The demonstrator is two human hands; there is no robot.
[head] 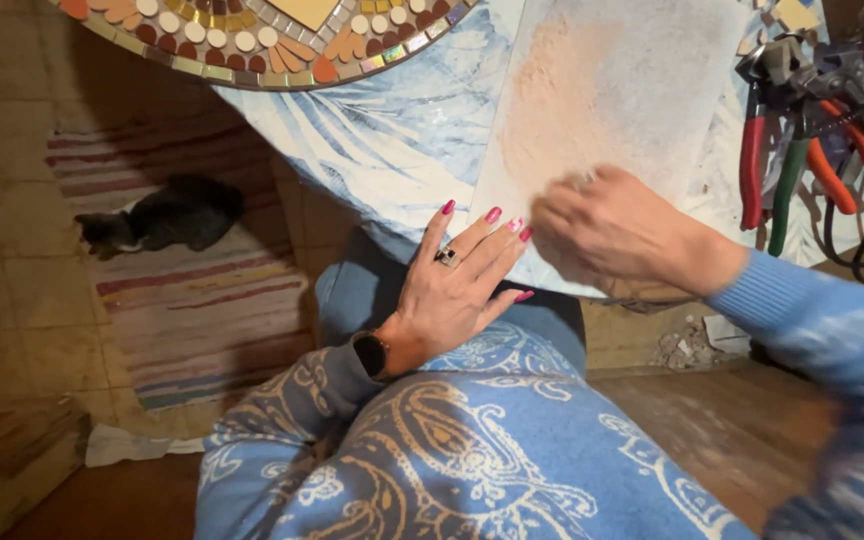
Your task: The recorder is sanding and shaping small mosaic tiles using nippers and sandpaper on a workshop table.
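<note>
1. Two hands are seen at the near edge of a bench [392, 150] draped in blue-and-white cloth.
2. The left hand [457, 285] is laid flat, fingers spread, on the bench edge.
3. The right hand [607, 230] is curled, knuckles up, pressed on a dusty pale board [612, 90]; whether anything is held cannot be told.
4. The board is touched by the left fingertips, just beside the right hand.
5. Pliers [812, 140] are hung at right.

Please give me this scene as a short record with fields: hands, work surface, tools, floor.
left hand: flat at the table edge, ring and watch on
right hand: on the dusty sheet, blurred
table: blue leaf-print cover
mosaic: round, at the far edge
pliers: red, green, orange handles, at right
floor: cat lying on a striped rug
</note>
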